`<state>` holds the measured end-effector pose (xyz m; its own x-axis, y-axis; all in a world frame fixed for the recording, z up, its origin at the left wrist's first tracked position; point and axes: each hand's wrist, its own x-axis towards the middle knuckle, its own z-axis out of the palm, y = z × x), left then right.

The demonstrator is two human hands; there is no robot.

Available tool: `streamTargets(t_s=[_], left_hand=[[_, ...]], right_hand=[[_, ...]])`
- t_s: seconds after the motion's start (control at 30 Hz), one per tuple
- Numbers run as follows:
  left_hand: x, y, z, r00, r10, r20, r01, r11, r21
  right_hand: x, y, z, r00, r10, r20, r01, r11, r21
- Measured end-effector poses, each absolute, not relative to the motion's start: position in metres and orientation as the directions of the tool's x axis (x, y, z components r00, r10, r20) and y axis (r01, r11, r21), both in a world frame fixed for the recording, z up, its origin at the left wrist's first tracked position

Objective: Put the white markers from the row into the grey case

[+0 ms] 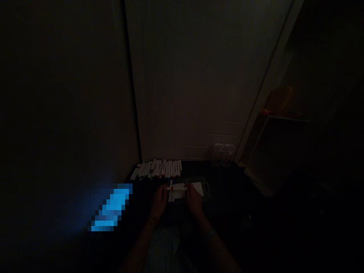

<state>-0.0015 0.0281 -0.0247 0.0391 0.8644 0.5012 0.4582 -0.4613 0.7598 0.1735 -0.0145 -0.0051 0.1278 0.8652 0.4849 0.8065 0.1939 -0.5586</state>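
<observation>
My left hand [159,200] and my right hand [195,198] hold a white marker [179,188] level between them, one at each end. A small red band shows on the marker near my left fingers. Just beneath it lies an open clear plastic case [208,190]. White markers [171,196] lie lengthwise at the left side of the case, and a white sheet or card [198,187] shows at its right, partly covered by my right hand. Dim light hides the finer detail of the case and of my fingertips.
Several white markers [159,168] lie side by side at the back left of the dark table. Two clear plastic containers [223,154] stand against the wall. At left a blurred-out bright blue screen [112,208] glows. An orange object [280,98] rests beyond, at right.
</observation>
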Motion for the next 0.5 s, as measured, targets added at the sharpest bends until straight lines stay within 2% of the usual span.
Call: streamTargets(t_s=[0.5], left_hand=[[0.0002, 0.0271, -0.0221, -0.007, 0.892, 0.453, 0.425, -0.407, 0.809]], right_hand=[[0.1734, -0.014, -0.0035, 0.142, 0.874, 0.465, 0.798, 0.177, -0.576]])
